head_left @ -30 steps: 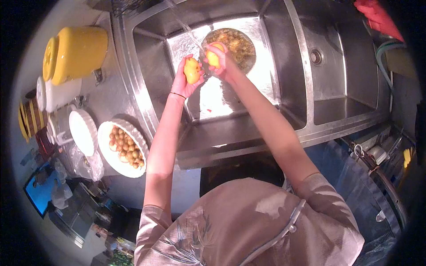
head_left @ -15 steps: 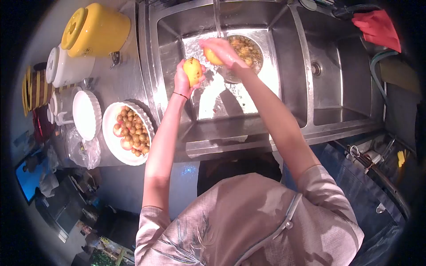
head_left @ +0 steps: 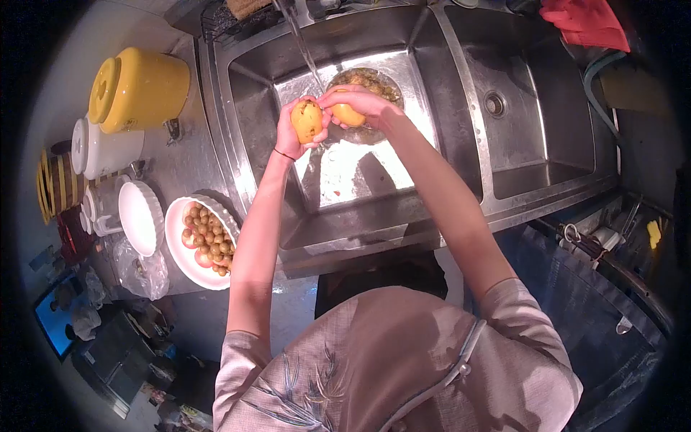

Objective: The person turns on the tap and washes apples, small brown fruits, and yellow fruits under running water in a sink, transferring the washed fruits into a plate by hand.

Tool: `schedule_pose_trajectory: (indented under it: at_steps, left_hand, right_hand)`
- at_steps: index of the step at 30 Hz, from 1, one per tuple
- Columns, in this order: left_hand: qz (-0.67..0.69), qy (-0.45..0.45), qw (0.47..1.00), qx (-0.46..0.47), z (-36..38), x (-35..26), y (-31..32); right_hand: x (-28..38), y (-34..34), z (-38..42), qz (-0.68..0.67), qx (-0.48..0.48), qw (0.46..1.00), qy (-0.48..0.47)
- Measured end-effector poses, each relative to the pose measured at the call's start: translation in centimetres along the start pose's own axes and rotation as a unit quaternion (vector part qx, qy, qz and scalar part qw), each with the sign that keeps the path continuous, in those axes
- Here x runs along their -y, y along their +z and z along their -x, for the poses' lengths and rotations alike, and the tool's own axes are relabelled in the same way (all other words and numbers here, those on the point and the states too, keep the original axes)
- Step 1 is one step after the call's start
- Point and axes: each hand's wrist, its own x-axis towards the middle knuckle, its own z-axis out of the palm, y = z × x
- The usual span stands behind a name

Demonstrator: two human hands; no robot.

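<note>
Over the left basin of a steel sink (head_left: 453, 79), my left hand (head_left: 289, 133) is wrapped round a yellow fruit with dark spots (head_left: 306, 122). Close beside it, my right hand (head_left: 367, 104) grips a second yellow fruit (head_left: 348, 114), its fingertips at the left hand's fingers. A thin stream of water (head_left: 304, 49) falls just behind the hands. Under and behind my right hand, a round bowl (head_left: 371, 78) with brownish contents sits in the basin, partly hidden.
Left of the sink stand a white fluted dish (head_left: 176, 248) of small round brown fruits, an empty white dish (head_left: 140, 218), a yellow dispenser (head_left: 155, 90) and a white one (head_left: 115, 146). Red gloves (head_left: 586, 23) lie at the upper right, near a hose (head_left: 592, 93).
My right hand has moved down and left with its fruit, closing the gap to my left hand. The camera view has shifted and tilted slightly.
</note>
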Motion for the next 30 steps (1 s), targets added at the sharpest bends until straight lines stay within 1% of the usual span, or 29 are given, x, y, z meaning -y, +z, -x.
schedule_pose_trajectory:
  at_steps: [1,4,6,7,8,9,10,11,12,13,14,15,16,17,18,19,21,22,25,29,30]
  left_hand:
    - [-0.003,-0.006,1.0,0.004,-0.2,0.0,0.0]
    - [-0.011,-0.02,1.0,0.005,-0.7,-0.2,-0.2]
    - [-0.013,-0.021,1.0,-0.008,-0.9,-0.4,-0.3]
    - [-0.044,0.003,0.999,-0.021,-1.2,-0.6,-0.1]
    - [-0.093,0.029,0.995,-0.034,-1.6,-1.1,-0.3]
    - [-0.223,0.089,0.971,-0.02,-2.0,-1.2,-1.0]
    - [-0.369,0.156,0.916,-0.009,-2.5,-1.4,-1.6]
    - [-0.431,0.188,0.883,-0.01,-2.4,-2.4,-2.5]
    - [-0.407,0.191,0.893,0.01,-3.3,-1.7,-2.5]
    - [-0.241,0.136,0.96,0.042,-3.9,-1.8,-1.9]
    - [-0.031,0.04,0.993,0.109,-5.4,-0.7,-1.3]
    - [0.1,-0.079,0.96,0.25,-6.8,-0.7,-3.4]
    - [0.028,-0.064,0.992,0.101,-5.3,-1.2,0.2]
    - [-0.041,-0.062,0.996,0.047,-5.1,-1.4,1.4]
    - [-0.059,-0.075,0.994,0.047,-4.9,-1.9,1.9]
    - [-0.086,-0.053,0.994,0.027,-4.2,-3.1,1.8]
    - [-0.114,-0.042,0.993,0.01,-3.5,-2.8,2.1]
    - [-0.108,-0.037,0.993,0.025,-3.4,-2.8,1.7]
    - [-0.094,-0.033,0.995,0.018,-3.0,-2.6,0.8]
    - [-0.069,-0.019,0.997,0.016,-2.3,-2.6,0.1]
    - [-0.088,-0.013,0.996,-0.011,-1.8,-2.9,0.5]
  right_hand:
    - [0.2,-0.1,0.0,-0.006,0.0,1.0,-0.001]
    - [0.1,-0.8,-0.6,0.047,0.013,0.999,-0.02]
    - [-0.2,-1.3,-1.0,0.016,0.005,1.0,-0.025]
    - [-0.1,-1.4,-1.4,0.006,0.011,0.999,-0.031]
    - [-0.3,-1.9,-1.7,0.195,-0.017,0.957,-0.216]
    - [-1.2,-3.1,-1.8,0.354,-0.033,0.842,-0.406]
    - [-0.9,-3.4,-3.0,0.302,-0.041,0.867,-0.394]
    - [-0.7,-3.6,-3.9,0.247,-0.05,0.888,-0.384]
    - [-1.4,-4.1,-4.5,0.034,-0.032,0.995,-0.091]
    - [1.0,-2.4,-3.8,-0.042,-0.06,0.997,-0.039]
    - [1.1,-3.0,-3.5,-0.06,-0.052,0.997,-0.016]
    - [1.3,-3.9,-4.0,-0.045,-0.049,0.998,-0.006]
    - [1.7,-3.5,-2.5,-0.047,-0.07,0.996,-0.034]
    - [1.3,-4.8,-2.6,0.011,-0.042,0.999,-0.03]
    - [1.6,-4.1,-2.5,-0.001,-0.047,0.999,-0.026]
    - [2.1,-3.2,-3.3,-0.005,-0.036,0.999,-0.028]
    - [2.1,-2.4,-2.7,-0.018,-0.057,0.998,-0.01]
    - [1.6,-2.6,-3.2,-0.009,-0.077,0.997,-0.011]
    - [1.2,-2.1,-3.7,-0.003,-0.082,0.997,0.003]
    - [1.1,-1.4,-4.2,0.01,-0.054,0.998,-0.004]
    - [1.1,-0.9,-4.1,0.005,-0.048,0.999,-0.013]
